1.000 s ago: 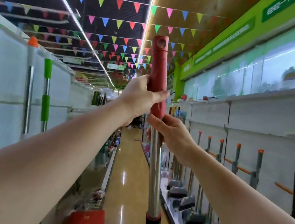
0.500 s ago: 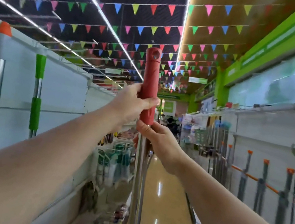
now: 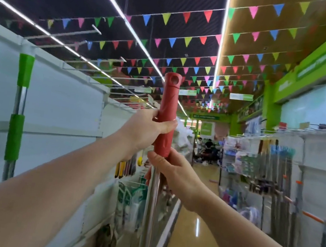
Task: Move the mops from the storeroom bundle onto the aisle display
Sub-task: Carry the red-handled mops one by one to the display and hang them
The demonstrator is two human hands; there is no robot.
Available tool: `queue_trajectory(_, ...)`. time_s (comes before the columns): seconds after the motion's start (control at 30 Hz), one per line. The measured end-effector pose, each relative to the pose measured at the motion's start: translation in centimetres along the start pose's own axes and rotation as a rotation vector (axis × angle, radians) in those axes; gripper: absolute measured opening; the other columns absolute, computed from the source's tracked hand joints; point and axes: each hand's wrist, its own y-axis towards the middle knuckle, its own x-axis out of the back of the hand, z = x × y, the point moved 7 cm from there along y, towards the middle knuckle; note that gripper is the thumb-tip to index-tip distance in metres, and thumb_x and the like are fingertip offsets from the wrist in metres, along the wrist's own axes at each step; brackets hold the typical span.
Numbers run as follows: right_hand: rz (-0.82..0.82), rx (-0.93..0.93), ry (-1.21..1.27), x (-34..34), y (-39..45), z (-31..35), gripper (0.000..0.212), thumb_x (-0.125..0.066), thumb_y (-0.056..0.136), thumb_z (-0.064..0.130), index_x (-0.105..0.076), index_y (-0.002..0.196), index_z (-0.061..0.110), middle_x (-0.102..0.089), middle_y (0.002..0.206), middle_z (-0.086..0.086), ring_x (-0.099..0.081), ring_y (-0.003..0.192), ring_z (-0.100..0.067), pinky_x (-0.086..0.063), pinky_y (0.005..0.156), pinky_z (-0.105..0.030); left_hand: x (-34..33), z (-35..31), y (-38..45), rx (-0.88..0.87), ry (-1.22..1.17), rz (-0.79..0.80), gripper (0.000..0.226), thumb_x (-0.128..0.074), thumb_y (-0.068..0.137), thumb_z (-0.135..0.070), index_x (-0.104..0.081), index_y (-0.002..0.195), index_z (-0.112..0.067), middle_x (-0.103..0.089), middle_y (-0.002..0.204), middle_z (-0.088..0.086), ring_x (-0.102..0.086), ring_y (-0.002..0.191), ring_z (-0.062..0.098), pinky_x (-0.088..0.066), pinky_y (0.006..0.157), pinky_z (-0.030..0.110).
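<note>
Your arms reach from the lower corners toward frame centre. Your left hand (image 3: 148,129) grips the mop handle (image 3: 167,111) high, thumb wrapped across; your right hand (image 3: 173,168) clasps it just below.

I see the mop (image 3: 151,208) as a shiny, smooth metal pole capped by a matt red plastic grip (image 3: 167,111) of faintly grainy look. At my left, a green-handled mop (image 3: 17,117) pairs polished metal with matt green plastic sleeves. The shelf panels (image 3: 61,114) look like smooth painted metal, and the floor (image 3: 194,226) is glossy, mirroring the lights.
</note>
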Motion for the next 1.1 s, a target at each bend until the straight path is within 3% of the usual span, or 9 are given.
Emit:
queue_trajectory(0.1, 0.044, 0.061, 0.046, 0.2, 3.3, -1.4, 0.008, -0.049, 0.094, 0.023, -0.052, 0.094, 0.016, -0.049, 0.073, 0.001, -0.056, 0.055, -0.002, -0.049, 0.071, -0.028, 0.5, 1.1, 2.3, -0.003, 0.024, -0.092, 0.018, -0.055, 0.091, -0.027, -0.062, 0.101, -0.014, -0.063, 0.087, 0.001, -0.061, 0.085, 0.019, -0.052, 0.089, 0.039)
queue_trajectory(0.2, 0.081, 0.129, 0.146, 0.1, 6.3, -2.5, 0.007, -0.049, 0.095, 0.022, -0.052, 0.090, 0.016, -0.049, 0.071, -0.005, -0.055, 0.051, -0.006, -0.048, 0.052, -0.019, 1.1, 1.9, 4.2, 0.014, 0.073, -0.193, 0.014, -0.054, 0.091, -0.027, -0.061, 0.084, -0.017, -0.063, 0.087, 0.005, -0.059, 0.081, 0.020, -0.050, 0.087, 0.040)
queue_trajectory(0.3, 0.130, 0.171, 0.207, -0.2, 8.7, -3.3, 0.012, -0.049, 0.094, 0.024, -0.049, 0.085, 0.016, -0.052, 0.068, -0.009, -0.053, 0.048, -0.008, -0.040, 0.039, -0.013, 2.0, 2.6, 5.6, 0.031, 0.137, -0.300, 0.016, -0.053, 0.091, -0.029, -0.062, 0.092, -0.016, -0.064, 0.091, 0.005, -0.061, 0.084, 0.019, -0.051, 0.085, 0.035)
queue_trajectory(0.57, 0.229, 0.261, 0.392, -2.3, 14.2, -4.2, 0.021, -0.048, 0.094, 0.031, -0.049, 0.081, 0.014, -0.053, 0.059, -0.007, -0.052, 0.044, -0.008, -0.043, 0.044, -0.019, 4.8, 4.0, 8.3, 0.109, 0.280, -0.535, 0.017, -0.054, 0.091, -0.031, -0.060, 0.095, -0.016, -0.064, 0.092, 0.005, -0.061, 0.088, 0.020, -0.051, 0.088, 0.036)
queue_trajectory(0.7, 0.243, 0.276, 0.432, -2.9, 17.0, -5.0, 0.025, -0.048, 0.093, 0.035, -0.049, 0.079, 0.014, -0.055, 0.056, -0.005, -0.052, 0.044, -0.013, -0.044, 0.045, -0.024, 5.8, 5.0, 10.2, 0.101, 0.319, -0.600, 0.015, -0.055, 0.090, -0.031, -0.060, 0.091, -0.018, -0.063, 0.091, 0.005, -0.060, 0.087, 0.019, -0.051, 0.083, 0.030)
queue_trajectory(0.87, 0.232, 0.315, 0.427, -3.0, 21.5, -6.8, 0.030, -0.048, 0.092, 0.037, -0.052, 0.085, 0.008, -0.055, 0.054, -0.006, -0.051, 0.041, -0.013, -0.045, 0.044, -0.026, 7.2, 7.4, 13.6, 0.051, 0.371, -0.635, 0.023, -0.058, 0.089, -0.034, -0.062, 0.101, -0.015, -0.059, 0.079, -0.003, -0.058, 0.078, 0.015, -0.047, 0.068, 0.023)
queue_trajectory(1.1, 0.170, 0.318, 0.414, -2.7, 27.9, -10.6, 0.030, -0.048, 0.092, 0.038, -0.050, 0.083, 0.010, -0.054, 0.052, -0.003, -0.050, 0.042, -0.015, -0.043, 0.046, -0.027, 8.4, 11.7, 19.5, 0.024, 0.381, -0.577, 0.027, -0.057, 0.089, -0.033, -0.062, 0.106, -0.013, -0.061, 0.084, -0.002, -0.060, 0.081, 0.014, -0.050, 0.070, 0.020)
